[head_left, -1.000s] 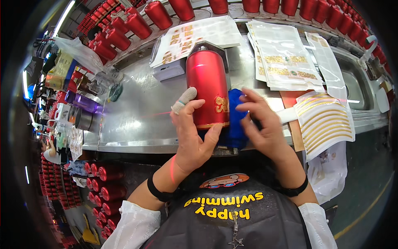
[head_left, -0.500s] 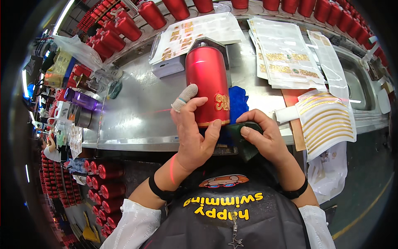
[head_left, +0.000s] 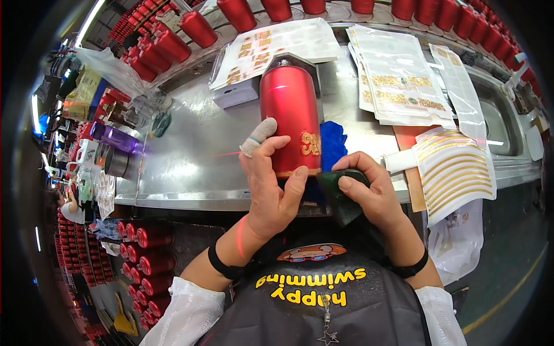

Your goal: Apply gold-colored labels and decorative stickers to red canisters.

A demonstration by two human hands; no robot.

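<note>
A glossy red bottle (head_left: 288, 109) lies on its side with its neck pointing away from me, resting against a dark angled holder (head_left: 310, 64). Gold decoration (head_left: 310, 144) shows on its lower right side. My left hand (head_left: 268, 179) is wrapped round the bottle's near left end, thumb at the base; one finger wears a pale cloth cover (head_left: 258, 136). My right hand (head_left: 369, 187) pinches a dark green flat scraper (head_left: 344, 196), whose edge is by the bottle's base on the right. A blue cloth (head_left: 333, 144) lies just beyond that hand.
Sheets of gold decals (head_left: 398, 86) lie at the right, with a sheet of gold curved strips (head_left: 453, 173) nearer me. Another decal sheet (head_left: 277, 46) is behind the bottle. A sink (head_left: 496, 115) is at far right. Red bottles line a conveyor (head_left: 314, 17) at the back.
The gold decoration has shifted slightly on the bottle's visible side. The scraper in my right hand has tilted a little. Red bottles on the conveyor at the back have moved left.
</note>
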